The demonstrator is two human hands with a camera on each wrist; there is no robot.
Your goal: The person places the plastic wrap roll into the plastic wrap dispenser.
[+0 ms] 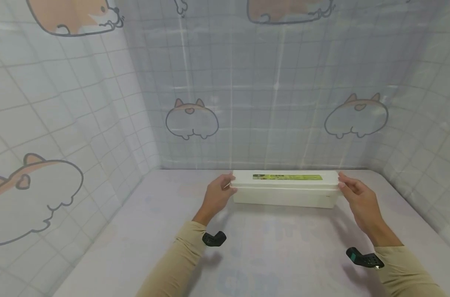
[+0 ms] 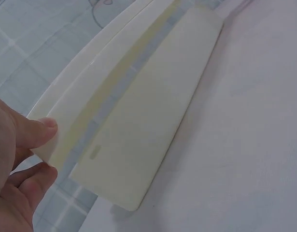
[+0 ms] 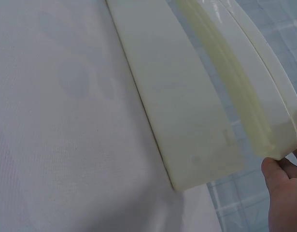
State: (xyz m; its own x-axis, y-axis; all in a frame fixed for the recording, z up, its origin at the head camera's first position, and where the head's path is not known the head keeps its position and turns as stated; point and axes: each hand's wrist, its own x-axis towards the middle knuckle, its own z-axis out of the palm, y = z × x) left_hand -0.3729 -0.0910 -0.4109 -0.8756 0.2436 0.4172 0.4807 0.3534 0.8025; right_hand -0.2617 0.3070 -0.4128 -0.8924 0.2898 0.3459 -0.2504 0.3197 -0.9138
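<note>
A long white box base (image 1: 284,198) stands on the table near the back wall. Its white lid (image 1: 243,178), with a green and yellow label (image 1: 287,177) on top, is held just above it. Both wrist views show a gap between the lid (image 2: 73,116) and the base (image 3: 172,96). My left hand (image 1: 216,194) pinches the lid's left end between thumb and fingers. At the opposite end, my right hand (image 1: 363,204) pinches the lid by its edge, with part of that hand cut off in the right wrist view. The inside of the base is hidden.
The pale tabletop (image 1: 269,247) stretches in front of the box. Behind and on both sides hang sheets with a grid and dog drawings, including the back sheet (image 1: 273,136). A dark device (image 1: 214,239) sits at the left wrist, another dark device (image 1: 365,258) at the right.
</note>
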